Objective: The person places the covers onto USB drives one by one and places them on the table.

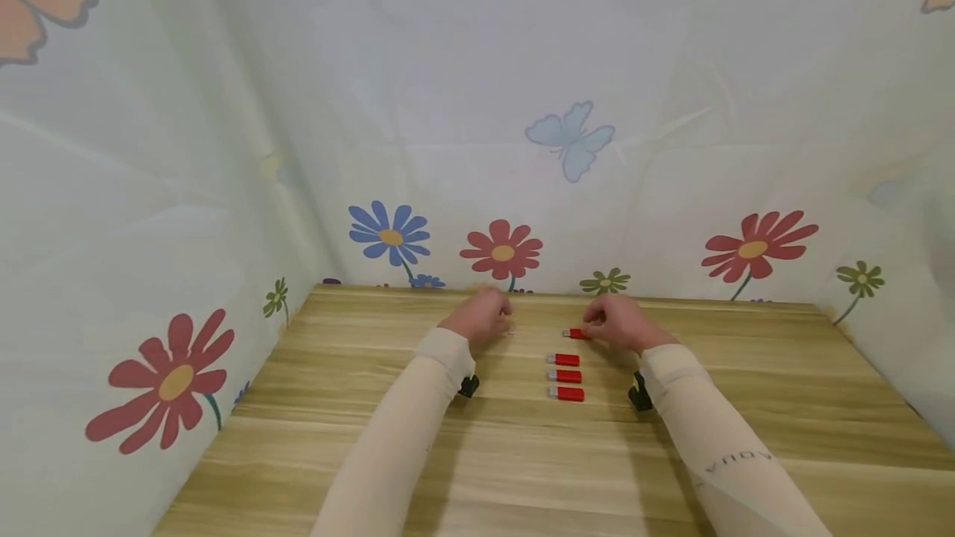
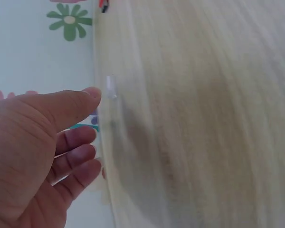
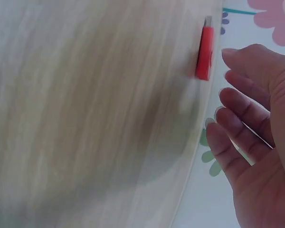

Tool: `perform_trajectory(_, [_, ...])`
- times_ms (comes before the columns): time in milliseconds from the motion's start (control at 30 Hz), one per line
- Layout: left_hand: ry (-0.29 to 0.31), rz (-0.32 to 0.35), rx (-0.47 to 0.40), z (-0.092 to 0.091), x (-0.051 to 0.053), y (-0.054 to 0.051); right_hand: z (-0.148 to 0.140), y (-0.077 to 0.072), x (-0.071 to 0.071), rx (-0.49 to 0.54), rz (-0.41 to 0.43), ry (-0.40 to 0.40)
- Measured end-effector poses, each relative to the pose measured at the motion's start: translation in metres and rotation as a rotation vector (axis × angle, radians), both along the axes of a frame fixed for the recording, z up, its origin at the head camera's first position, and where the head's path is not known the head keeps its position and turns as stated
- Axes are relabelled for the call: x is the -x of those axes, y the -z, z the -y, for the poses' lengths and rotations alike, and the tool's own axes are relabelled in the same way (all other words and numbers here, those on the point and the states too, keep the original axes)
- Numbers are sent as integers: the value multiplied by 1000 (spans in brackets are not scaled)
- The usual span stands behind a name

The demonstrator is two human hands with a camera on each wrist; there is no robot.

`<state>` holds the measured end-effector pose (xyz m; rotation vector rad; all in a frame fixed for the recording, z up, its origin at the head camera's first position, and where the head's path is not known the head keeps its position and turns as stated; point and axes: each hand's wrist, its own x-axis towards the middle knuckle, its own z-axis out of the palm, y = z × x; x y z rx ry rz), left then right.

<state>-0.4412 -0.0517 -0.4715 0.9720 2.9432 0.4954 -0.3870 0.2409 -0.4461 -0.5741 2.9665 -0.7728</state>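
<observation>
Four-fingered and relaxed, my left hand (image 1: 480, 318) hovers at the far part of the table, thumb apart from the other fingers. Just beyond its thumb tip lies a small clear plastic cap (image 2: 111, 87), seen in the left wrist view. My right hand (image 1: 621, 323) is beside a red USB stick (image 3: 205, 53) whose metal plug points left in the head view. Its fingers are loosely bent, and the right wrist view shows a gap between them and the stick. Three more red USB sticks, among them the nearest stick (image 1: 570, 394), form a column closer to me.
The wood-grain table (image 1: 515, 471) ends at the back against a white curtain (image 1: 462, 106) printed with flowers and butterflies. Dark wrist devices, such as the right one (image 1: 640, 393), hang under both sleeves.
</observation>
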Motion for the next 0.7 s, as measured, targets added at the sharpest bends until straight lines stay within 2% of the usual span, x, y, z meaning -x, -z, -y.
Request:
perform_trajectory(133, [56, -32, 21, 3, 10, 12, -2, -2, 2, -28, 20, -5])
perform_trajectory(233, [67, -50, 25, 1, 10, 14, -1, -2, 3, -47, 37, -21])
perform_trajectory(467, [9, -29, 28, -8, -1, 7, 4, -1, 5, -69, 42, -97])
perform_trajectory(700, [4, -41, 35, -12, -4, 5, 9, -3, 7, -90, 68, -103])
